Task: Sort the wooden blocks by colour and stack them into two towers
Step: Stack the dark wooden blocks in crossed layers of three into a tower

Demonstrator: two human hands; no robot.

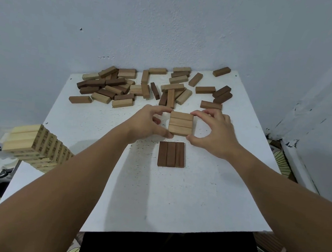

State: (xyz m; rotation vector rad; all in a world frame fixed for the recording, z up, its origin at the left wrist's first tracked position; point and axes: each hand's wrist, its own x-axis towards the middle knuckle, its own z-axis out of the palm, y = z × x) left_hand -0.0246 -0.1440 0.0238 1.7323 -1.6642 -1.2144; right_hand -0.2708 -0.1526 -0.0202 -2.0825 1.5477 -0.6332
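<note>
- A white table (205, 192) filled the middle of the frame, pushed against a pale blue-grey wall (152, 20).
- At the centre of the frame lay a light layer (180, 124) of three pale wooden blocks side by side, their long sides running left to right, forming a rough square on the table top.
- The left hand (148, 124) pinched the left side of that light layer: the forefinger curled to its upper left corner, the thumb pressed at its lower left corner.
- The right hand (215, 131) pinched the right side in the same manner, forefinger at the upper right corner and thumb at the lower right corner, the other fingers curled loosely behind.
- Just below the light layer, apart from it, lay a dark layer (171, 154) of three dark brown blocks touching one another, their long sides running up and down the frame; neither hand touched it.
- Across the upper part of the table, near the wall, lay a loose heap of unsorted blocks (124, 88), light and dark mixed, some overlapping, others lying singly toward the upper right.
- One dark block (221, 71) lay at the far upper right corner of the table.
- At the left edge of the frame, beside the table, stood a tilted stack of pale printed blocks (34, 146).
- Both bare forearms reached in from the bottom corners of the frame.
</note>
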